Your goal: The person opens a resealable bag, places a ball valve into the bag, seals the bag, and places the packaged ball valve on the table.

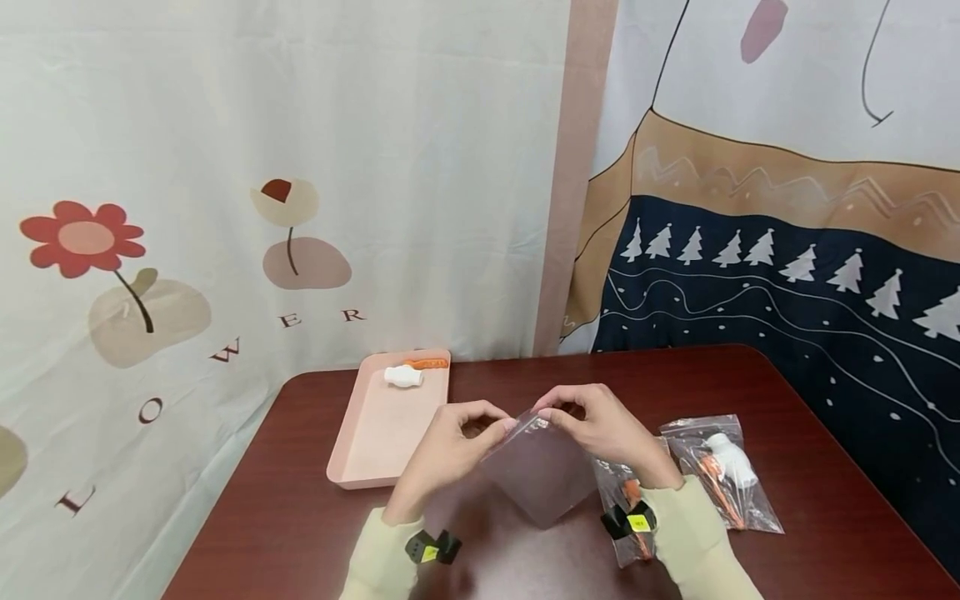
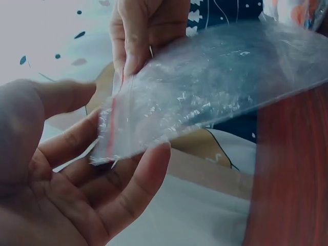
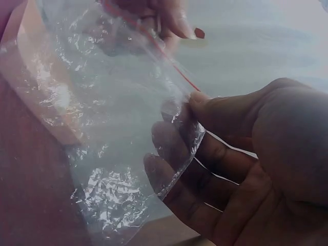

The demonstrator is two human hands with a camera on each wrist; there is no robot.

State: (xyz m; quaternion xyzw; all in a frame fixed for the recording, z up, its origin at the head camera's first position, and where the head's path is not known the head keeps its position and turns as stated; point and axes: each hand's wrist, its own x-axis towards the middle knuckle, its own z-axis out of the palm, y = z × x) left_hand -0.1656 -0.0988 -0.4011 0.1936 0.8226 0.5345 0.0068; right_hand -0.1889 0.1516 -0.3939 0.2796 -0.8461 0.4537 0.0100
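While both hands are meeting above the middle of the tabletop (image 1: 262,517), one clear bag (image 1: 546,487) is hanging between them, flat, lower corner pointing toward the near edge, a red line (image 2: 112,128) running along its top strip. Right hand (image 1: 609,429): thumb and fingers are pinching one end of the strip. Left hand (image 1: 450,443): fingers are curling behind the other end; in the left wrist view its thumb is standing off the film, so whether it is pinching cannot be told. Handling, by judgement: such thin, slippery film is probably calling for a light hold close to the strip, thumbs rolling against fingertips rather than tugging at the side seams. Far-left corner: one pink tray (image 1: 375,442) is carrying one white bottle-shaped piece (image 1: 404,377) and one orange piece (image 1: 429,363) at its far end. Toward the right edge: one filled bag (image 1: 761,510) is lying with white and orange contents. Just left of it: a second filled bag (image 1: 624,548), orange showing, remainder not visible. Obstructions: the right forearm (image 1: 697,533) is covering part of that second bag; the left hand and wrist are hiding the tray's near-right corner; glare is confusing the film's layers.
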